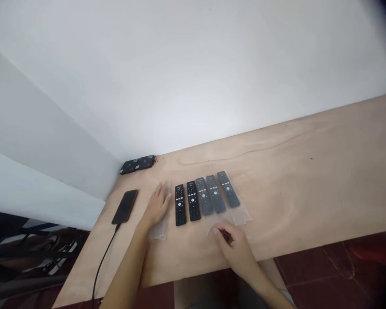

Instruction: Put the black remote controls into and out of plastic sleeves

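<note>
Several black remote controls lie side by side on a pale wooden table (309, 171). The two on the left (180, 204) (193, 200) are bare; the three on the right (215, 194) sit inside clear plastic sleeves. My left hand (157, 207) lies flat and open on an empty clear sleeve (159, 229), just left of the row. My right hand (233, 245) is at the near end of the sleeved remotes, its fingers curled and pinching the edge of a clear sleeve (227, 223).
A black phone (125, 206) lies left of my left hand, its cable (103, 262) running off the table's near edge. A small black device (137, 164) sits at the wall corner. Red floor tiles (324, 274) show below the table edge.
</note>
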`<state>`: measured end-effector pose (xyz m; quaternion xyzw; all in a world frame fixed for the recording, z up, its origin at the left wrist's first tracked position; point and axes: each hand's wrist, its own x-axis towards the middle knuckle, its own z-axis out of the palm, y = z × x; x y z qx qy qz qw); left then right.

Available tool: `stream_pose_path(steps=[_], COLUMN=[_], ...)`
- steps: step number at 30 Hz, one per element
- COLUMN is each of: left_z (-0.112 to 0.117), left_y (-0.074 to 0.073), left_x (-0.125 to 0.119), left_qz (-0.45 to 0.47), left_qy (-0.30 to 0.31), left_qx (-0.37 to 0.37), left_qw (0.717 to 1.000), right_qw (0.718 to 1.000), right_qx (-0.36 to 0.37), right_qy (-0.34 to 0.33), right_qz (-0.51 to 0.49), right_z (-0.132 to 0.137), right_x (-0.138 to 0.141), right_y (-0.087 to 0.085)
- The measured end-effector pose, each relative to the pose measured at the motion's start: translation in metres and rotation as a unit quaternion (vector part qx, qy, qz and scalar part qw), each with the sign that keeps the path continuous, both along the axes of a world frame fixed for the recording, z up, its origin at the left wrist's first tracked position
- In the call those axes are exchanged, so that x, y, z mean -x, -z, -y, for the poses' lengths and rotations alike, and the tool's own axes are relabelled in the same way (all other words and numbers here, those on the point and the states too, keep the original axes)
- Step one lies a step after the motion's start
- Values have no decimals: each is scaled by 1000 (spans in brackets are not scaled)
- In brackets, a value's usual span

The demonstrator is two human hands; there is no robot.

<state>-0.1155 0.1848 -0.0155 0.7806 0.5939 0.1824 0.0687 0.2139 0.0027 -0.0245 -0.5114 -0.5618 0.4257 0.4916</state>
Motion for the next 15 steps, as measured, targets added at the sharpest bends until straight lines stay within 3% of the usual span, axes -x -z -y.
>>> stream_pose_path(steps=[3, 6, 8, 11, 15], left_z=[23, 69, 104, 145, 163], left_y=[-26, -41, -39, -22, -5], left_x=[-7, -29, -51, -82, -102], left_qz=[27, 103, 134, 158, 153], left_qy=[-36, -39, -21, 34, 75], left_qx=[-75, -204, -230, -187, -148], left_qw=[996, 973, 964, 969, 974], right_qw=[1000, 998, 989, 953, 907], right_qx=[-5, -38, -93, -173, -183], right_qy=[-2, 2, 22, 52, 33], right_qz=[8, 52, 116, 245, 377], right_z=[2, 4, 1, -14, -32], right_x=[0, 0, 1, 4, 7], right_y=[0, -1, -3, -6, -2])
